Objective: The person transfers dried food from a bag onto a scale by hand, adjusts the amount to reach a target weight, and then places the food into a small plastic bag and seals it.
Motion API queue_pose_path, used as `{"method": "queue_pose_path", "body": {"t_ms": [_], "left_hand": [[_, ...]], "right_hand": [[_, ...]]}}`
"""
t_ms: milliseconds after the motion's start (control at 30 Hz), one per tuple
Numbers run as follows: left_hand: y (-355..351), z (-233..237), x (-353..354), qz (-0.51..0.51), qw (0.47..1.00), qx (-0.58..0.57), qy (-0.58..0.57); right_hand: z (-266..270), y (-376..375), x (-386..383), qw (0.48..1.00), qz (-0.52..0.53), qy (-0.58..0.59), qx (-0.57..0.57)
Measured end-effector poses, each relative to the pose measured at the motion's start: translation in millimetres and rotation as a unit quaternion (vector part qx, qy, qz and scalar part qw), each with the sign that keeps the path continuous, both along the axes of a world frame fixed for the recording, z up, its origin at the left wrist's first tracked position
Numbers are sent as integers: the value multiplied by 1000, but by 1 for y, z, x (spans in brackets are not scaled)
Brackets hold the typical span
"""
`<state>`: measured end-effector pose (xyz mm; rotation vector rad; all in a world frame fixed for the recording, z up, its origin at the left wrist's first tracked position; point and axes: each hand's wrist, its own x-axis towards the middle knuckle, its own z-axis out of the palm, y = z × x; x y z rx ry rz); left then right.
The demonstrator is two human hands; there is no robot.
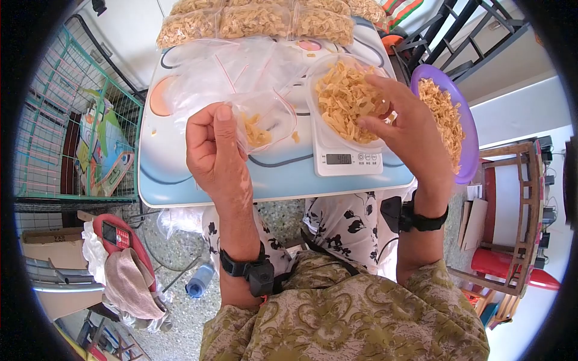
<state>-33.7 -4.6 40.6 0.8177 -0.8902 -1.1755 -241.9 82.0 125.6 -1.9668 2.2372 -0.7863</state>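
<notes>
the left hand (214, 150) is clamped on the rim of a small bag (268, 117), thumb pressed against fingers. it holds the bag over the tabletop (180, 174) with its mouth facing the tub, likely so the few snack pieces inside stay put and the opening stays within reach. the right hand (409, 129) reaches into the clear tub (321, 139), and its thumb and curled fingers seem drawn together on a pinch of snack pieces (340, 102). the tub sits on a scale (349, 161), display toward the person, so the reading is easy to see. a purple bowl (468, 150) of the same pieces hangs off the tabletop's right edge, just beside the working hand. empty bags (229, 66) lie near, behind the small bag, and filled bags (253, 21) are stacked at the far edge, out of the way.
</notes>
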Motion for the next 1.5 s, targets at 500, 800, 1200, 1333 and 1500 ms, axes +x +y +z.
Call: {"method": "queue_pose_path", "body": {"t_ms": [500, 800, 1200, 1333, 1500], "left_hand": [[1, 1, 1, -5, 1000, 3, 17], [0, -2, 2, -21, 999, -18, 31], [0, 0, 1, -32, 998, -13, 48], [1, 1, 1, -35, 998, -11, 51], [2, 1, -1, -45, 998, -13, 46]], "right_hand": [[3, -1, -12, 949, -34, -294, -113], [-7, -3, -23, 802, 21, -573, -167], [-10, -4, -22, 755, 34, -625, -193], [0, -2, -10, 746, 37, -639, -182], [6, -9, 45, 780, 97, -602, -138]]}}
